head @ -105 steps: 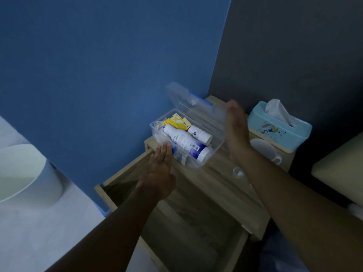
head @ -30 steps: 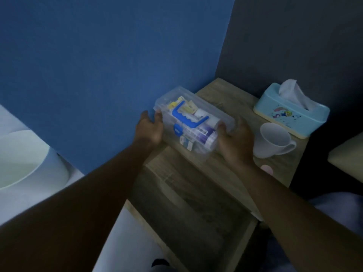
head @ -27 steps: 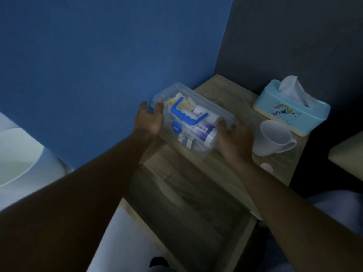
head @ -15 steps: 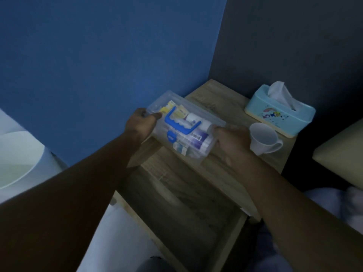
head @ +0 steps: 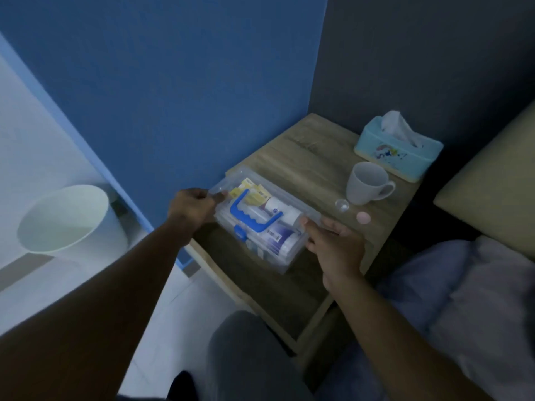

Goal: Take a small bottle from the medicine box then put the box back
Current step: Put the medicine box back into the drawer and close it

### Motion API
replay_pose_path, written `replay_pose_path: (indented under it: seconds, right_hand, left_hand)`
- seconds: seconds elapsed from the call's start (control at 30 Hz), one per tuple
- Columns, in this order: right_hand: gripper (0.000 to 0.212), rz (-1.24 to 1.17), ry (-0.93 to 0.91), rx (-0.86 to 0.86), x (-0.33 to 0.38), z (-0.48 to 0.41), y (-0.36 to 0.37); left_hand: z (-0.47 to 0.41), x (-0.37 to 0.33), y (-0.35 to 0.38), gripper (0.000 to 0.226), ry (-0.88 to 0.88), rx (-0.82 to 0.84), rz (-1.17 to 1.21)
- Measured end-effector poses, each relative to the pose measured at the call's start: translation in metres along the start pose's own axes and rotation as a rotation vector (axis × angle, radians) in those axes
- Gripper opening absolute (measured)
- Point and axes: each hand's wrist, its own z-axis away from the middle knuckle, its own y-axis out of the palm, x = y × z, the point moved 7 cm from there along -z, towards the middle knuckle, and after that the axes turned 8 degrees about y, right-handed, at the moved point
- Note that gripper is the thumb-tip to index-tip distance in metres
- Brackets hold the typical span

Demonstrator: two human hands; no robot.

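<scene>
The medicine box (head: pixel 262 227) is clear plastic with a blue handle and latch, its lid closed over bottles and yellow packets. It hangs tilted over the open drawer (head: pixel 269 287) of the wooden nightstand (head: pixel 304 157). My left hand (head: pixel 191 208) grips the box's left end. At its right end my right hand (head: pixel 333 244) presses against it with the fingers stretched along the side. A small clear bottle (head: pixel 342 205) and a pink round cap (head: pixel 363 217) lie on the nightstand top, apart from both hands.
A white mug (head: pixel 367 187) and a light-blue tissue box (head: pixel 398 149) stand on the nightstand's far right. A blue wall runs left of it. A white bin (head: pixel 66 218) sits on the floor at left, a bed (head: pixel 477 285) at right, and my knee (head: pixel 249 357) below the drawer.
The box's lid was closed. Both hands then took the box by its ends and carried it off the nightstand top, down and toward me over the open drawer.
</scene>
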Motion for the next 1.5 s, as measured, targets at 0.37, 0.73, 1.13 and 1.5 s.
replay_pose_path:
  seconds: [0.37,0.73,1.13,1.5]
  right_hand:
    - [0.048,0.085,0.137,-0.034,-0.078,-0.01,-0.011]
    - [0.05,0.208,0.275,-0.098,-0.14,-0.059,0.005]
    - [0.032,0.47,0.026,0.018,-0.114,-0.051,0.003]
    - [0.051,0.9,-0.552,0.182,-0.045,-0.032,-0.005]
  left_hand:
    - [0.011,0.059,0.056,0.047,-0.105,0.135,-0.076]
    - [-0.012,0.105,0.089,0.036,-0.118,0.205,-0.169]
    - [0.0,0.094,0.084,0.047,0.066,0.24,-0.248]
    - [0.058,0.098,0.03,0.077,0.458,-0.108,-0.455]
